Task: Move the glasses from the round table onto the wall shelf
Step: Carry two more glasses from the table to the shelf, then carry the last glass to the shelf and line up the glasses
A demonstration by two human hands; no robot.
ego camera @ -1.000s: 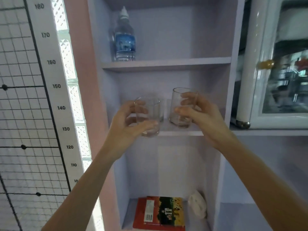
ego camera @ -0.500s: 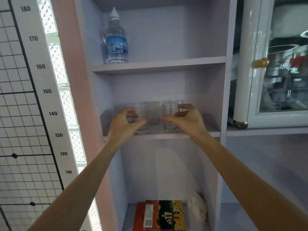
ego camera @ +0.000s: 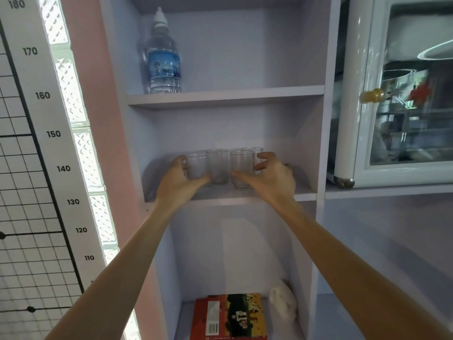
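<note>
Two clear glasses stand at the back of the middle wall shelf: one back glass on the left and another back glass on the right. In front of them stand two more. My left hand wraps the front left glass, thumb across its lower front. My right hand curls around the front right glass, thumb at its base and fingers by its right side. Both front glasses rest upright on the shelf board, close together.
A water bottle stands on the shelf above. A red book and a white cloth lie in the compartment below. A white glass-door cabinet is to the right, a height chart to the left.
Both hands carried their glasses from in front of the shelf down onto the board, in front of the two back glasses. The right hand's fingers have loosened a little.
</note>
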